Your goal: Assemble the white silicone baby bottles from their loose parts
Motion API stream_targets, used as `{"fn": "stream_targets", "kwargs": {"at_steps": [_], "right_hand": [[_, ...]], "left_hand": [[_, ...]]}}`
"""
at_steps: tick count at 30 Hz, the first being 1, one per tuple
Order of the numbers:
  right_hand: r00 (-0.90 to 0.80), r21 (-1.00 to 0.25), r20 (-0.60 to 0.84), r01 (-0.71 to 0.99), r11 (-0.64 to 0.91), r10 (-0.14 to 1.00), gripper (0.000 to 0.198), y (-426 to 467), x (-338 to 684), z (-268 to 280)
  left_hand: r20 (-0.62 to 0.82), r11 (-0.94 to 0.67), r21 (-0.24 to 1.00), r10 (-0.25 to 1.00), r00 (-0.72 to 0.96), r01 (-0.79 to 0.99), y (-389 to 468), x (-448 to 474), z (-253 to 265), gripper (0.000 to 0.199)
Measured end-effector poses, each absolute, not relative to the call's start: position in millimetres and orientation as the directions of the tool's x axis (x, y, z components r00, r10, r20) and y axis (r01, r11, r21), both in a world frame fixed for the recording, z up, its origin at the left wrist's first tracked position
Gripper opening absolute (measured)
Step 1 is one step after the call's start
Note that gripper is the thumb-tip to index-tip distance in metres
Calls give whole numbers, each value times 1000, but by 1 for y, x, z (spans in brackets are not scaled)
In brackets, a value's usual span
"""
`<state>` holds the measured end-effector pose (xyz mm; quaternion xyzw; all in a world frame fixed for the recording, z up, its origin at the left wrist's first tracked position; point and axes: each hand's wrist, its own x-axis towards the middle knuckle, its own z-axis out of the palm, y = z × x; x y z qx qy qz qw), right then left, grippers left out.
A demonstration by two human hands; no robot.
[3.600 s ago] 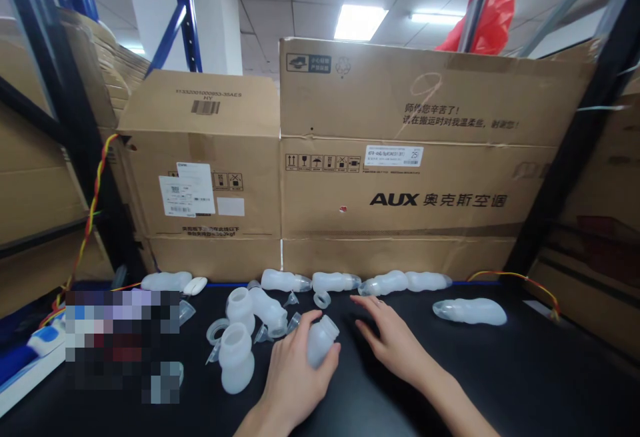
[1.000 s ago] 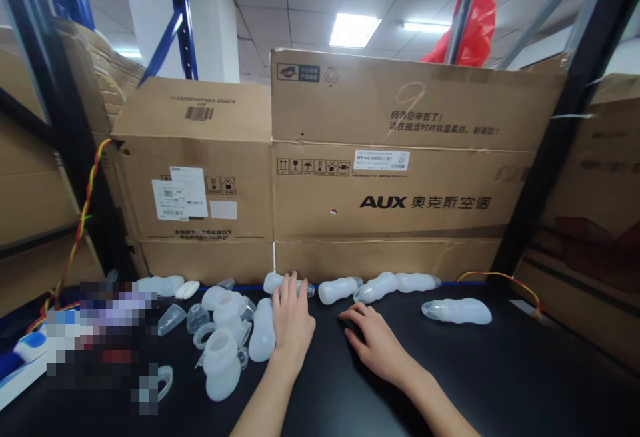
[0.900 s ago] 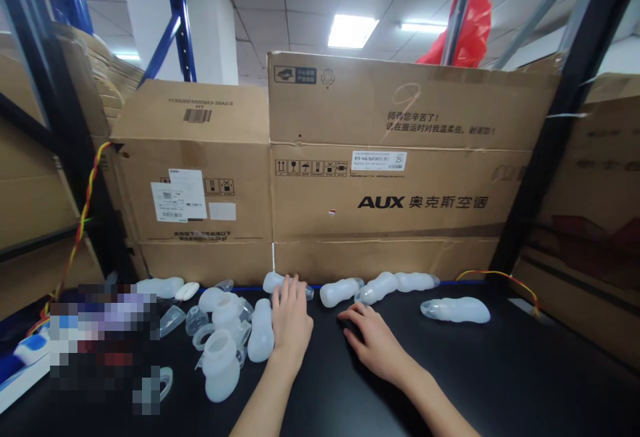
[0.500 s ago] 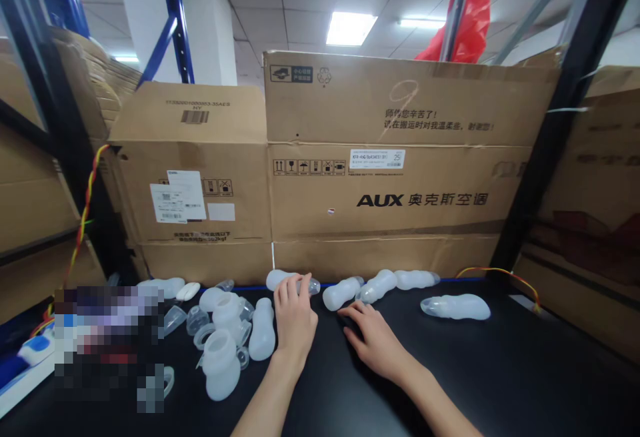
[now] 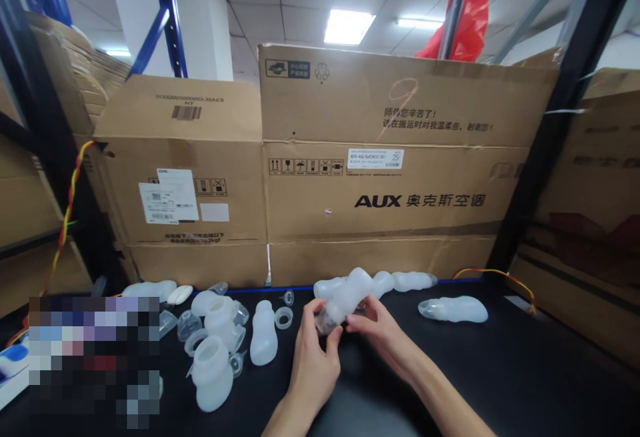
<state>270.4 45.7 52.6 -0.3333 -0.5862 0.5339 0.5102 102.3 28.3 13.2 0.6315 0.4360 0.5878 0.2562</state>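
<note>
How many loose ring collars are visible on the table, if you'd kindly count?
2: one collar right of the separate white bottle, another collar behind the left cluster's front bottle. More may be hidden or pixelated.

A flat, black tabletop spreads below the left hand and right hand. Left of the left hand lie a wavy, frosted white plastic bottle and a round translucent plastic ring; farther left, open-mouthed milky plastic bottles cluster. Right of the right hand lies a clear-capped, white plastic bottle.

The held frosted bottle tilts, clear end down
</note>
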Motion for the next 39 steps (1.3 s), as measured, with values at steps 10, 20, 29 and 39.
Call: {"fn": "stream_targets", "kwargs": {"at_steps": [10,20,29,39], "right_hand": [[116,-899,161,-392,194,980,41,61,273,47],[242,-818,71,-542,196,968,38,70,280,42],[576,-769,-24,-533,353,817,5,87,388,54],[351,-806,-13,-558,199,936,35,87,335,39]], "left_hand": [[226,-221,972,972,65,-75,28,125,30,56],[112,-60,954,980,162,-294,39,143,37,81],[117,-115,973,993,2,-200,9,138,35,59],[147,-232,972,697,-702,-27,42,86,50,65]]}}
